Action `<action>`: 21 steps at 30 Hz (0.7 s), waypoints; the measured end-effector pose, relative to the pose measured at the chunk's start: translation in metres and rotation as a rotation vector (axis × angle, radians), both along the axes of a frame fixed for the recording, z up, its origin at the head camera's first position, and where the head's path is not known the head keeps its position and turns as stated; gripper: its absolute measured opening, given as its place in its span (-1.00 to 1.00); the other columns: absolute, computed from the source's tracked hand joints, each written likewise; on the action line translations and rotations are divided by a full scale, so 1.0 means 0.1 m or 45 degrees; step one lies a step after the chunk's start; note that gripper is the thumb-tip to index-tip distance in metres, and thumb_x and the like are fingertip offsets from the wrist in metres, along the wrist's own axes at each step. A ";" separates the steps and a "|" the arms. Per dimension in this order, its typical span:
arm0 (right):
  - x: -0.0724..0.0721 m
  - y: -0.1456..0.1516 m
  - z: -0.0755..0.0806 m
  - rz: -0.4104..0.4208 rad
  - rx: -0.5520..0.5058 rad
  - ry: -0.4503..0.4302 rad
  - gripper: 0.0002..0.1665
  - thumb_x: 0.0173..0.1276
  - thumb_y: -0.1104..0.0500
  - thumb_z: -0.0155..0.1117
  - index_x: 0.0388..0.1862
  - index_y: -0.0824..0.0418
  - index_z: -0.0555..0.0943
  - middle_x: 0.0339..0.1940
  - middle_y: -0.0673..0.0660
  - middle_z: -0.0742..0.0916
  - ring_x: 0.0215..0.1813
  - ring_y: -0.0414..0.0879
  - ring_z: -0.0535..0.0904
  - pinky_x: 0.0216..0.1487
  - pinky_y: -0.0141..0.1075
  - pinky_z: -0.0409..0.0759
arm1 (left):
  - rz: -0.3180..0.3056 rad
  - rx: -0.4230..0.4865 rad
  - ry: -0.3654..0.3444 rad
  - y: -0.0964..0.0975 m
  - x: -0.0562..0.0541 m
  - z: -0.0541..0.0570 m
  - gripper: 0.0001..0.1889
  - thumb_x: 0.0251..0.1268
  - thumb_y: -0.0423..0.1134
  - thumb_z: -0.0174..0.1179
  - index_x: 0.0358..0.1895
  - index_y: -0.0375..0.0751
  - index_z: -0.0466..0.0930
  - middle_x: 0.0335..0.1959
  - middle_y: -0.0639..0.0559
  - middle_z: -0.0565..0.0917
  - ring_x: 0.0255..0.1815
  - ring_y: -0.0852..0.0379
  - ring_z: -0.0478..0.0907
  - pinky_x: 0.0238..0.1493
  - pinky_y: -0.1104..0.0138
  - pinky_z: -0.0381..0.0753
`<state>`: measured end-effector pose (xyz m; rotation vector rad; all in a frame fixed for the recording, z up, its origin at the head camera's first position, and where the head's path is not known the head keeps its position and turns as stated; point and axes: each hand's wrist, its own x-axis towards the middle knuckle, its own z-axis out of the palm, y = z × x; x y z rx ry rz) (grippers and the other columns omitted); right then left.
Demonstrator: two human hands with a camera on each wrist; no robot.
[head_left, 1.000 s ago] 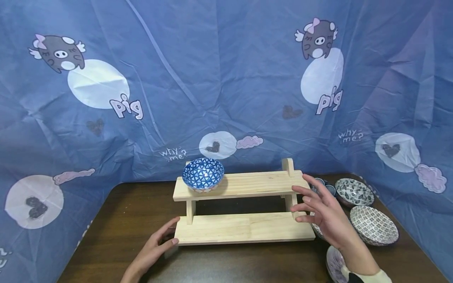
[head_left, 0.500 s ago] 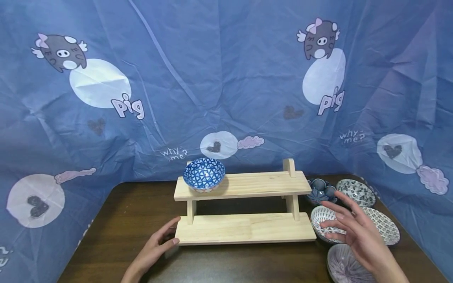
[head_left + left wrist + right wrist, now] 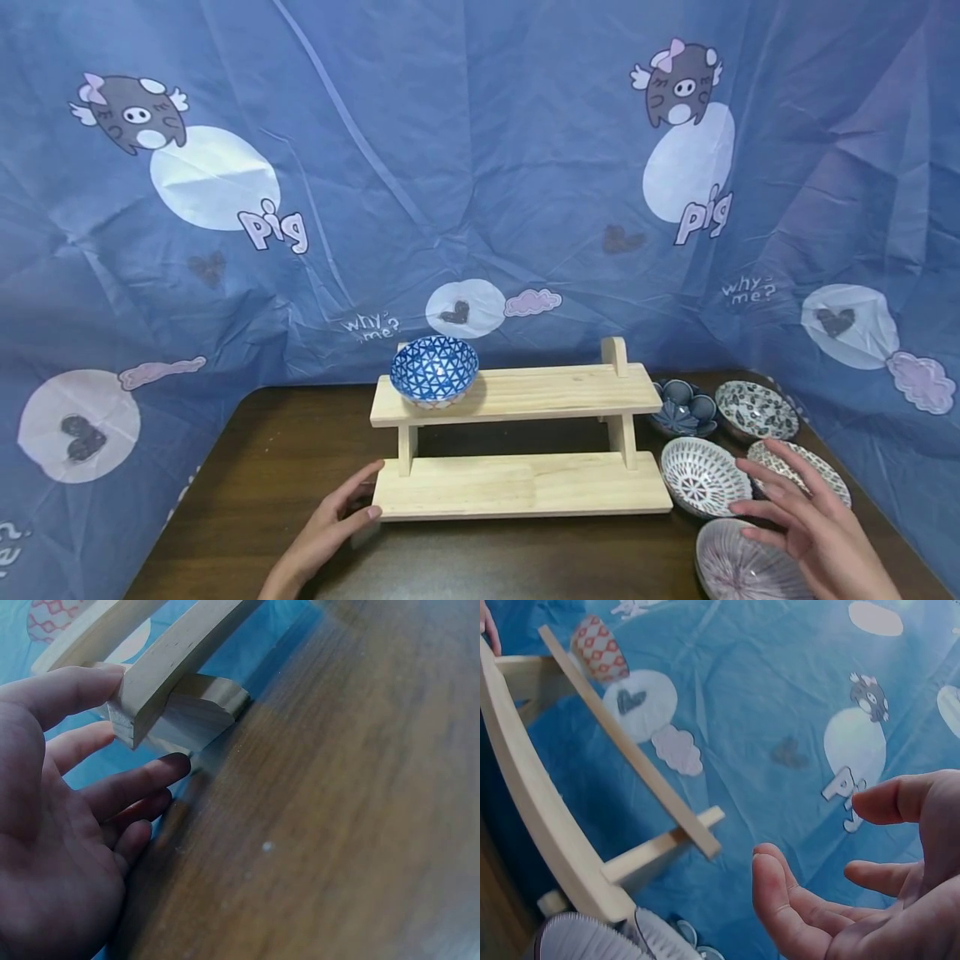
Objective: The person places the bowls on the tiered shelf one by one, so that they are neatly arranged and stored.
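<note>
a wooden 2-tier rack (image 3: 525, 485) stands on the dark table (image 3: 247, 467), before a blue printed cloth (image 3: 450, 167). the left hand (image 3: 330, 525), fingers spread, touches the left end of its lower board with thumb and forefinger. a blue triangle-patterned bowl (image 3: 433, 369) sits at the left of the upper board (image 3: 558, 392). the right hand (image 3: 817, 537), fingers apart and loosely bent, is over the near right bowls, partly hiding a purple-grey bowl (image 3: 735, 567) and a small-patterned bowl (image 3: 821, 463); contact cannot be told. just beside the rack's right end, 3 more crowd in: a white rayed bowl (image 3: 701, 475), a dark blue lobed bowl (image 3: 681, 412) and, far right, a leafy bowl (image 3: 756, 410).
</note>
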<state>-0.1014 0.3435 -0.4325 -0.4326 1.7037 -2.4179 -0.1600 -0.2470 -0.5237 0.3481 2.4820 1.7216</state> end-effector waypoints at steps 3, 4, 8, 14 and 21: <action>0.04 0.09 -0.04 -0.055 0.080 -0.074 -0.38 0.67 0.32 -0.39 0.42 -0.34 0.22 0.18 -0.28 0.69 0.00 -0.08 0.76 -0.11 -0.17 0.73 | -0.001 -0.005 -0.004 0.00 0.00 0.01 -0.38 0.41 -0.26 0.17 0.51 -0.15 0.26 0.27 -0.34 0.54 0.10 0.44 0.50 0.06 0.42 0.51; 0.05 0.12 -0.06 -0.041 0.063 -0.080 -0.38 0.67 0.32 -0.40 0.42 -0.34 0.23 0.18 -0.27 0.70 0.01 -0.08 0.76 -0.11 -0.17 0.73 | -0.002 -0.008 -0.005 0.00 -0.01 0.02 -0.38 0.41 -0.26 0.17 0.51 -0.15 0.26 0.27 -0.34 0.55 0.10 0.43 0.50 0.06 0.42 0.51; 0.09 0.26 -0.15 0.075 -0.076 -0.076 -0.34 0.68 0.32 -0.48 0.43 -0.32 0.27 0.22 -0.21 0.69 0.08 -0.03 0.74 -0.04 -0.15 0.72 | 0.006 -0.017 -0.029 0.01 -0.01 0.04 -0.37 0.41 -0.23 0.19 0.51 -0.14 0.26 0.26 -0.33 0.56 0.10 0.41 0.50 0.06 0.39 0.49; 0.15 0.51 -0.32 0.191 -0.277 -0.205 -0.36 0.69 0.28 -0.56 0.43 -0.35 0.23 0.20 -0.17 0.71 0.16 0.07 0.70 0.16 -0.03 0.64 | -0.031 0.009 -0.010 0.02 -0.01 0.05 -0.37 0.42 -0.26 0.18 0.52 -0.18 0.24 0.26 -0.36 0.56 0.10 0.40 0.51 0.04 0.41 0.50; 0.28 0.67 -0.44 -0.095 -0.041 -0.318 -0.43 0.70 0.23 -0.38 0.38 -0.48 0.08 0.00 -0.28 0.75 0.01 -0.02 0.76 0.04 -0.09 0.70 | -0.067 0.028 0.036 0.02 -0.02 0.03 -0.37 0.43 -0.28 0.16 0.52 -0.20 0.23 0.27 -0.40 0.54 0.11 0.44 0.50 0.06 0.43 0.51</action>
